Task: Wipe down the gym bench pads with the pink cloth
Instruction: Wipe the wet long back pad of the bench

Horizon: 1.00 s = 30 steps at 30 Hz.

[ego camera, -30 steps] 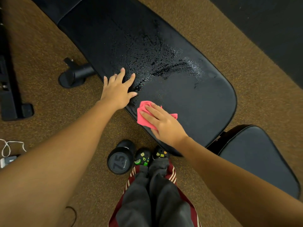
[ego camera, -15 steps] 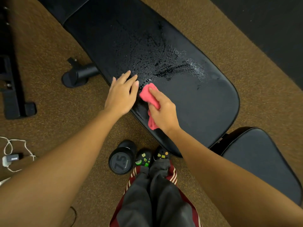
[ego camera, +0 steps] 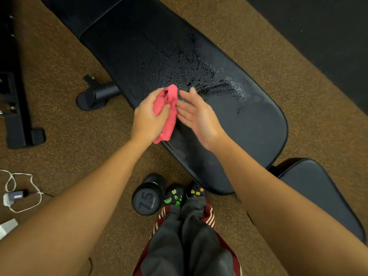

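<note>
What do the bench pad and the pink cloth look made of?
The bench pad: likely black vinyl or leatherette, smooth, faintly glossy; liquid beads on it. The pink cloth: soft matte fabric, perhaps microfibre; it crumples in folds.

Back pad: black; I see wet drops smeared over its middle.
Seat pad: black, just beside its near end.
Floor: brown carpet; on it I see a dumbbell, a charger with white cable, the bench foot.

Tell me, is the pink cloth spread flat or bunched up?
Bunched up: the left hand grips the pink cloth crumpled, not spread on the bench pad.
</note>
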Each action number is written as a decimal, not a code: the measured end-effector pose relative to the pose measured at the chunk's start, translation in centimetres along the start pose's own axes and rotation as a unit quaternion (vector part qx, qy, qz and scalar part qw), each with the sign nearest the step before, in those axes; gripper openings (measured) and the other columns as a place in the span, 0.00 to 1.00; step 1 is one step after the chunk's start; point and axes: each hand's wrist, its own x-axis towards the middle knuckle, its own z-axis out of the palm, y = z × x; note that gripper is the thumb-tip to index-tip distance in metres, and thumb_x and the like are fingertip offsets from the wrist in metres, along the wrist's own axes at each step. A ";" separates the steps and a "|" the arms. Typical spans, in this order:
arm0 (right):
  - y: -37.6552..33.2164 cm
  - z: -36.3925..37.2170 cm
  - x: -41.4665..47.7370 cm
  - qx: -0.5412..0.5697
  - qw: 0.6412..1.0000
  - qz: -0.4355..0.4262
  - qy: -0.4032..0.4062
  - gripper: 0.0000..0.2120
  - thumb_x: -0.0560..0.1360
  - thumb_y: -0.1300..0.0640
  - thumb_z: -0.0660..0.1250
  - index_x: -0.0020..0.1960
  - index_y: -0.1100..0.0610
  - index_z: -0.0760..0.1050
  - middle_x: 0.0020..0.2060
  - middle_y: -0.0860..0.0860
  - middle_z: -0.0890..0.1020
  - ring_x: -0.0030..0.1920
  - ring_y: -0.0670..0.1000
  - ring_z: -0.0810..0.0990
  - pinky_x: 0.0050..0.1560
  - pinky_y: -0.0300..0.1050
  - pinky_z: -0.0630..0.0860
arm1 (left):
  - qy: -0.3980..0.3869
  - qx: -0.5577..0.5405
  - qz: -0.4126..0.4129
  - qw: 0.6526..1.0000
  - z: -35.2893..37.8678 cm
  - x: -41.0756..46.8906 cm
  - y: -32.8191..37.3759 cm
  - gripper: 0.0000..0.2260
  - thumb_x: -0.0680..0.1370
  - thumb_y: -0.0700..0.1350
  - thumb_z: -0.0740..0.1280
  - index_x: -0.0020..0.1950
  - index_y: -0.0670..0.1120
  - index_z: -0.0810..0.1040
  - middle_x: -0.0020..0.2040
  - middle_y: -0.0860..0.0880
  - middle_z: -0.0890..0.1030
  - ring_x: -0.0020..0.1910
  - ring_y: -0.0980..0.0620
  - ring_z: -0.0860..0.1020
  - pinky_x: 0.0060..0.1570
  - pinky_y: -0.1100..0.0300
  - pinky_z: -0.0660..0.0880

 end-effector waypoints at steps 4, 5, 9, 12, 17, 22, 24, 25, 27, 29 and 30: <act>0.9 -3.5 1.3 -0.393 0.897 -0.120 0.163 0.19 0.80 0.54 0.58 0.70 0.54 0.67 0.68 0.51 0.71 0.72 0.52 0.64 0.73 0.47 0.57 | 0.092 0.065 -0.022 0.993 -0.5 -1.1 -1.1 0.17 0.78 0.43 0.63 0.66 0.48 0.68 0.63 0.45 0.76 0.60 0.44 0.74 0.57 0.56 0.68; 1.2 -4.4 1.7 -0.483 0.853 -0.118 0.159 0.21 0.81 0.54 0.56 0.73 0.54 0.62 0.73 0.53 0.64 0.75 0.55 0.55 0.75 0.52 0.49 | 0.090 0.103 0.008 0.991 -0.1 -1.3 -1.4 0.16 0.77 0.42 0.63 0.65 0.47 0.69 0.62 0.45 0.76 0.59 0.44 0.74 0.57 0.55 0.68; 2.7 -6.2 2.9 -0.697 0.699 -0.094 0.131 0.26 0.82 0.48 0.50 0.77 0.52 0.49 0.77 0.55 0.47 0.76 0.61 0.40 0.72 0.60 0.37 | -0.001 0.239 0.116 0.964 2.3 -2.5 -2.7 0.16 0.75 0.42 0.68 0.63 0.45 0.76 0.62 0.40 0.72 0.58 0.41 0.72 0.59 0.49 0.69; 3.4 -6.3 3.3 -0.733 0.664 -0.084 0.118 0.27 0.82 0.47 0.47 0.77 0.53 0.44 0.77 0.55 0.45 0.76 0.59 0.40 0.72 0.60 0.36 | -0.050 0.301 0.187 0.934 3.6 -3.7 -3.4 0.17 0.75 0.48 0.66 0.61 0.44 0.78 0.57 0.39 0.75 0.50 0.39 0.74 0.49 0.47 0.75; 4.3 -6.3 3.5 -0.753 0.640 -0.083 0.129 0.27 0.82 0.47 0.45 0.77 0.53 0.42 0.77 0.56 0.45 0.76 0.57 0.43 0.73 0.59 0.37 | -0.074 0.355 0.240 0.901 3.2 -2.8 -4.8 0.16 0.74 0.45 0.63 0.61 0.45 0.78 0.56 0.39 0.77 0.46 0.39 0.76 0.44 0.47 0.77; 4.6 -6.1 3.5 -0.739 0.654 -0.097 0.131 0.26 0.82 0.48 0.46 0.77 0.55 0.43 0.77 0.57 0.45 0.76 0.58 0.43 0.74 0.55 0.39 | -0.089 0.335 0.217 0.913 2.1 -0.5 -4.9 0.18 0.76 0.40 0.67 0.66 0.46 0.75 0.60 0.39 0.74 0.52 0.37 0.73 0.50 0.43 0.74; 4.6 -6.0 3.5 -0.725 0.670 -0.103 0.127 0.26 0.83 0.49 0.46 0.77 0.56 0.44 0.77 0.57 0.45 0.76 0.59 0.42 0.74 0.53 0.40 | -0.063 0.316 0.173 0.931 1.3 0.8 -5.0 0.17 0.79 0.43 0.63 0.67 0.48 0.73 0.61 0.40 0.73 0.54 0.37 0.70 0.53 0.41 0.72; 4.6 -6.1 3.5 -0.718 0.677 -0.106 0.124 0.26 0.83 0.50 0.46 0.77 0.56 0.44 0.77 0.57 0.44 0.76 0.59 0.42 0.75 0.52 0.41 | -0.050 0.309 0.146 0.938 1.0 1.4 -5.1 0.16 0.79 0.45 0.61 0.68 0.49 0.72 0.61 0.41 0.72 0.55 0.38 0.69 0.54 0.41 0.72; 4.6 -6.1 3.5 -0.708 0.687 -0.111 0.122 0.26 0.83 0.50 0.47 0.77 0.57 0.44 0.77 0.58 0.44 0.76 0.59 0.42 0.75 0.51 0.42 | -0.028 0.298 0.116 0.947 0.9 1.9 -4.9 0.16 0.80 0.45 0.60 0.68 0.48 0.73 0.59 0.41 0.72 0.54 0.38 0.69 0.54 0.42 0.72; 4.6 -6.2 3.5 -0.704 0.691 -0.112 0.122 0.26 0.83 0.50 0.47 0.77 0.56 0.44 0.77 0.57 0.44 0.76 0.59 0.42 0.75 0.50 0.42 | -0.021 0.289 0.117 0.950 1.3 1.0 -4.6 0.16 0.79 0.47 0.59 0.66 0.46 0.74 0.56 0.40 0.72 0.52 0.38 0.70 0.51 0.42 0.73; 4.6 -6.2 3.5 -0.703 0.692 -0.110 0.122 0.26 0.83 0.50 0.47 0.77 0.56 0.44 0.77 0.57 0.44 0.76 0.59 0.42 0.75 0.50 0.42 | -0.028 0.285 0.127 0.950 1.7 0.0 -4.5 0.17 0.79 0.48 0.58 0.65 0.45 0.75 0.54 0.39 0.73 0.50 0.38 0.70 0.48 0.43 0.74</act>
